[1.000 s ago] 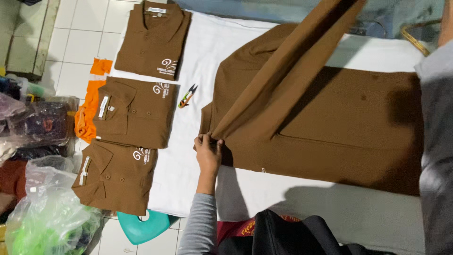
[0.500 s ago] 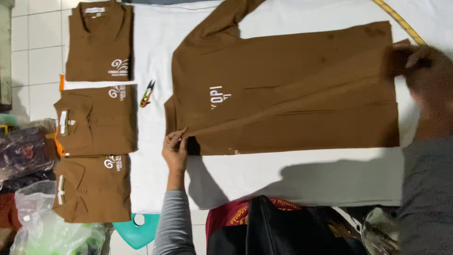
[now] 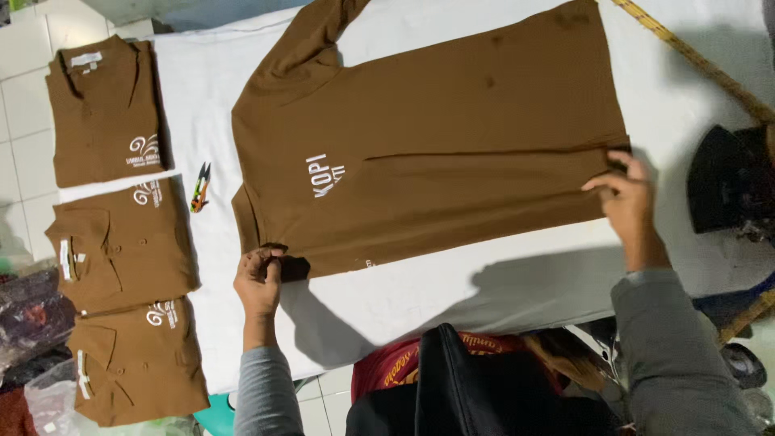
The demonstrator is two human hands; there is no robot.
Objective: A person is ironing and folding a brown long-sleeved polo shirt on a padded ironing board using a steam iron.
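Pinching the near corner of the large brown long-sleeved cloth shirt (image 3: 436, 153), the left hand (image 3: 258, 278) has its fingers (image 3: 270, 257) pressed together on the fabric at the shoulder end, where a dark fold shows just beside the knuckles. At the other end the right hand (image 3: 626, 194) holds the hem, its fingers (image 3: 605, 179) closed on the cloth edge at a crease line. The shirt lies flat and folded lengthwise on the white cloth-covered desk (image 3: 452, 299), its far sleeve trailing off toward the upper edge.

A likely fault is unequal pull: if one hand tugs harder, the fold could skew and the pale chest lettering (image 3: 323, 175) could end up off-centre. The loose far sleeve may also bunch beneath the body.

Just left of the shirt lie small orange-and-black thread snips (image 3: 199, 187); a sweeping cuff or hem could catch them. Farther left, three folded brown collared shirts (image 3: 121, 242) lie in a column, near enough that a dragged desk cover would disturb them. A yellow measuring tape (image 3: 694, 64) runs along the far right.
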